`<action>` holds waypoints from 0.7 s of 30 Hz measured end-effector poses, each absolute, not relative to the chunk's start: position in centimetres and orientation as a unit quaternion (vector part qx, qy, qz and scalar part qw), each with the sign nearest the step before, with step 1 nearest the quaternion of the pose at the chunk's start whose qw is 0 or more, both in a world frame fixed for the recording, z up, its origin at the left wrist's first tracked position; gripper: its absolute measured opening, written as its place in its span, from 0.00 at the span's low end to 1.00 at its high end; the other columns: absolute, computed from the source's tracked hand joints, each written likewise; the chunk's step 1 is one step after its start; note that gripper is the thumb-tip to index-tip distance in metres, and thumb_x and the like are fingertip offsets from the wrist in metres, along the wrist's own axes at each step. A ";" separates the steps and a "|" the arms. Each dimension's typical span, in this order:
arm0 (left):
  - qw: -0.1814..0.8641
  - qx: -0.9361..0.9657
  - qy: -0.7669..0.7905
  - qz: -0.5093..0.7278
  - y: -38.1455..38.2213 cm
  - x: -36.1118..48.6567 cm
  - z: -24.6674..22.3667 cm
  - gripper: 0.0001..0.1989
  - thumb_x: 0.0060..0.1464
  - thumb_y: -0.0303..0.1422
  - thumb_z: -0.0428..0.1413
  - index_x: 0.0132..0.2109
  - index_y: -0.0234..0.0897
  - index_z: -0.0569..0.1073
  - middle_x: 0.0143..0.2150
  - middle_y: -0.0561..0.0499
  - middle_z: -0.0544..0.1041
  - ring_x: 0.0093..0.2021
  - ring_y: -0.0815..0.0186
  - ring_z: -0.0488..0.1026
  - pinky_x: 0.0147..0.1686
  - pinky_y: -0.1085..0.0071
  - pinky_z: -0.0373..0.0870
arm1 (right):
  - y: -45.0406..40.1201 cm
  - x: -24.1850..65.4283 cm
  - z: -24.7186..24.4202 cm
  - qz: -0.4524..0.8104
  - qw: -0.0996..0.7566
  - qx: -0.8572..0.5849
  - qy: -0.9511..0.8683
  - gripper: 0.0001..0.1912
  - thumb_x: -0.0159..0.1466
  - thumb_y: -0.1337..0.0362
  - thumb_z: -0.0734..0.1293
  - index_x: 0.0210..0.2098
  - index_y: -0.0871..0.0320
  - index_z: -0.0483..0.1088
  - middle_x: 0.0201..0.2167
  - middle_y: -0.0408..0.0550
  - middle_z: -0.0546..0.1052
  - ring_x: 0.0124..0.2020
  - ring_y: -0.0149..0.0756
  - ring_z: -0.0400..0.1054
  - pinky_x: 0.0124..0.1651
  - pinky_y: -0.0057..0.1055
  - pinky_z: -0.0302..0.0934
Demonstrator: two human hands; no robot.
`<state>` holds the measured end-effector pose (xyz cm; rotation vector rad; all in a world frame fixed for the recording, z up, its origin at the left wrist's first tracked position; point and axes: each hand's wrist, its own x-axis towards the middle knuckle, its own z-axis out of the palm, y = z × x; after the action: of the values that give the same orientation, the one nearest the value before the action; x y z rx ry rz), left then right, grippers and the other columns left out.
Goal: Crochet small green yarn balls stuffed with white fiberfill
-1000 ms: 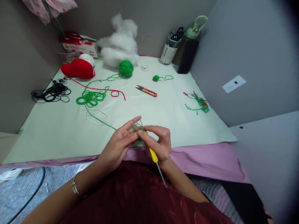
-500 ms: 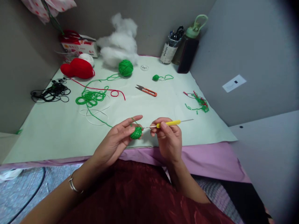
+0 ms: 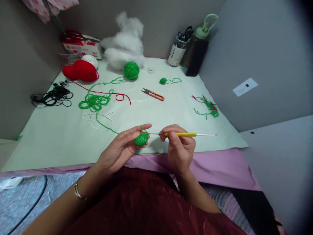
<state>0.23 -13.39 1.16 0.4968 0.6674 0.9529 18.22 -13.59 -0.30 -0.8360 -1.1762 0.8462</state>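
Note:
Between the thumb and fingers of my left hand (image 3: 122, 145) is a small round green crochet piece (image 3: 141, 139). A green strand loops over the raised index finger and trails left to a loose heap of green yarn (image 3: 94, 101). My right hand (image 3: 181, 147) grips a crochet hook (image 3: 183, 134) by its yellow handle, pen-like. The hook's thin metal tip points left and meets the top right edge of the piece; its other metal end sticks out to the right. Thread snips (image 3: 153, 94) with an orange handle lie beyond the hands.
At the back are a green yarn ball (image 3: 131, 70), white stuffing (image 3: 126, 45), a red yarn bundle (image 3: 81, 71), a pen cup (image 3: 176, 54) and a bottle (image 3: 197, 49). Black cord (image 3: 52, 95) lies left, yarn scraps (image 3: 209, 107) right. A small green piece (image 3: 163, 81) sits beyond the snips.
My right hand has moved slightly right, and the hook now lies nearly level. The green piece has turned and shifted a little left in my left hand.

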 end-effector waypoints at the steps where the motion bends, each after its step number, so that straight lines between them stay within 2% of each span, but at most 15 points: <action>1: 0.804 0.241 0.313 0.444 -13.4 0.2 1.2 0.19 0.59 0.33 0.64 0.56 0.31 0.81 0.41 0.47 0.79 0.40 0.69 0.74 0.45 0.75 0.71 | -13.5 18.2 -0.2 0.409 0.674 -0.364 -0.496 0.08 0.69 0.61 0.68 0.37 0.53 0.81 0.31 0.46 0.78 0.28 0.33 0.69 0.32 0.34 0.65; 5: 0.786 0.282 0.321 0.447 -13.8 0.9 1.2 0.21 0.59 0.32 0.64 0.59 0.38 0.79 0.42 0.50 0.80 0.42 0.69 0.75 0.47 0.76 0.69 | -13.6 17.6 -0.6 0.474 0.667 -0.341 -0.464 0.07 0.69 0.61 0.69 0.38 0.53 0.81 0.32 0.44 0.78 0.29 0.31 0.69 0.33 0.32 0.65; 8: 0.774 0.298 0.324 0.455 -14.0 1.3 1.1 0.22 0.59 0.31 0.65 0.60 0.42 0.78 0.44 0.50 0.81 0.48 0.67 0.76 0.52 0.74 0.67 | -13.8 17.0 -1.1 0.457 0.655 -0.343 -0.494 0.07 0.69 0.62 0.68 0.41 0.50 0.81 0.34 0.44 0.78 0.31 0.31 0.70 0.35 0.33 0.65; 10: 0.773 0.297 0.329 0.455 -14.0 1.3 1.0 0.23 0.59 0.31 0.64 0.61 0.42 0.77 0.44 0.50 0.81 0.48 0.67 0.76 0.51 0.75 0.66 | -13.8 17.0 -1.3 0.442 0.656 -0.345 -0.505 0.08 0.70 0.63 0.68 0.41 0.49 0.81 0.35 0.43 0.78 0.32 0.31 0.70 0.36 0.33 0.65; 16: 0.781 0.266 0.341 0.450 -13.7 0.8 1.2 0.23 0.57 0.32 0.64 0.60 0.37 0.78 0.39 0.50 0.77 0.39 0.70 0.71 0.42 0.76 0.67 | -13.6 17.8 -1.1 0.454 0.667 -0.347 -0.479 0.08 0.70 0.64 0.68 0.40 0.51 0.81 0.34 0.44 0.78 0.32 0.31 0.69 0.37 0.33 0.64; 21: 0.806 0.241 0.325 0.432 -13.4 0.5 1.3 0.21 0.54 0.32 0.64 0.56 0.33 0.81 0.38 0.49 0.75 0.37 0.69 0.70 0.43 0.74 0.68 | -13.4 18.1 -0.6 0.523 0.654 -0.343 -0.426 0.08 0.67 0.61 0.70 0.35 0.53 0.82 0.31 0.44 0.77 0.29 0.30 0.69 0.33 0.30 0.64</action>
<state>0.45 -13.45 1.31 0.5148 0.6959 0.9255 18.13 -13.35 -0.59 -0.7776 -0.9671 1.1857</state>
